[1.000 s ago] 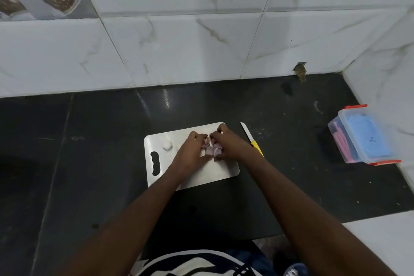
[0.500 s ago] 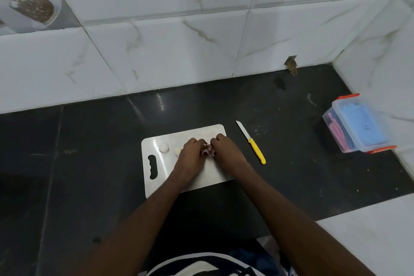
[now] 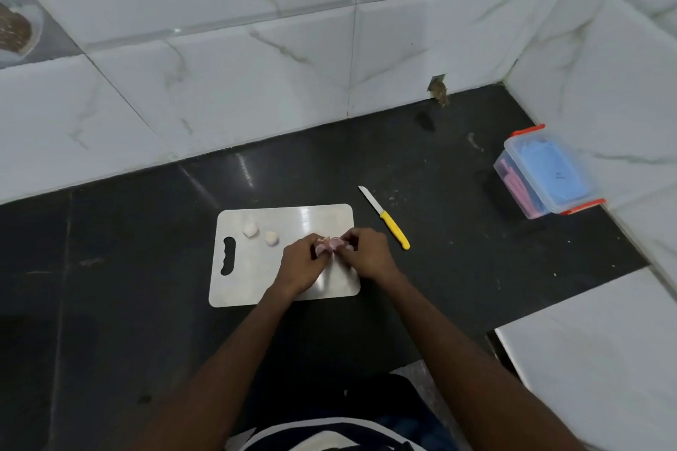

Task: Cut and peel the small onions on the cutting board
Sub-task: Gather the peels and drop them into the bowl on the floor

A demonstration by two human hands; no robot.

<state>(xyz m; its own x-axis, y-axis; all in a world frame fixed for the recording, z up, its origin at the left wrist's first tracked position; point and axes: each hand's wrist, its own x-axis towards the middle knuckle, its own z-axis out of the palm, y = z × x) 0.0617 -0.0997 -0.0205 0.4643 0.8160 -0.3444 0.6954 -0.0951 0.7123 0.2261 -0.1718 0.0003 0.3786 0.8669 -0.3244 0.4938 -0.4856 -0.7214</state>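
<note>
One small pinkish-purple onion sits pinched between the fingertips of the left hand and right hand, both closed on it over the white rectangular plastic cutting board. Two pale peeled onion pieces lie on the board at ten o'clock from the hands. One yellow-handled paring knife rests on the black stone counter at two o'clock, apart from the board. One clear plastic box with orange clips stands farther right.
</note>
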